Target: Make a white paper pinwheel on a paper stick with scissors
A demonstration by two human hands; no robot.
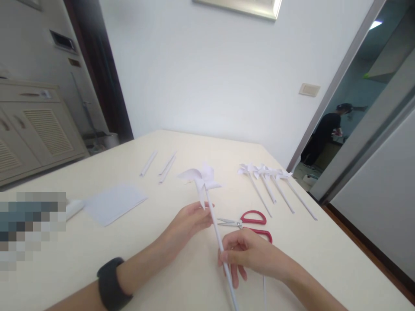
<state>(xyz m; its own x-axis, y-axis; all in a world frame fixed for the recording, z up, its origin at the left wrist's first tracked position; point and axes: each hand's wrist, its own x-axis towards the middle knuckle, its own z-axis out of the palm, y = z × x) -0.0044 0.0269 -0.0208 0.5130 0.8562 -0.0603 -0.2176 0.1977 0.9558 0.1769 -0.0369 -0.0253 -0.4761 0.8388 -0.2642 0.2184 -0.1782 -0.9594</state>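
A white paper pinwheel (205, 178) on a rolled paper stick (216, 224) stands tilted in front of me above the table. My right hand (241, 255) is closed round the lower part of the stick, thumb in front. Just below the blades, my left hand (194, 220) reaches to the stick, its fingers loosely stretched and partly behind it; whether they touch is hard to see. A dark band is on my left wrist. Behind my right hand lie scissors (240, 223) with red handles, blades slightly apart and pointing left.
Several finished pinwheels (264, 172) lie in a row at the right. Folded paper strips (167, 167) and white paper sheets (115, 203) are on the left of the table (181, 276). A thin white stick (264, 291) lies by my right forearm. A person (327, 129) stands beyond the doorway.
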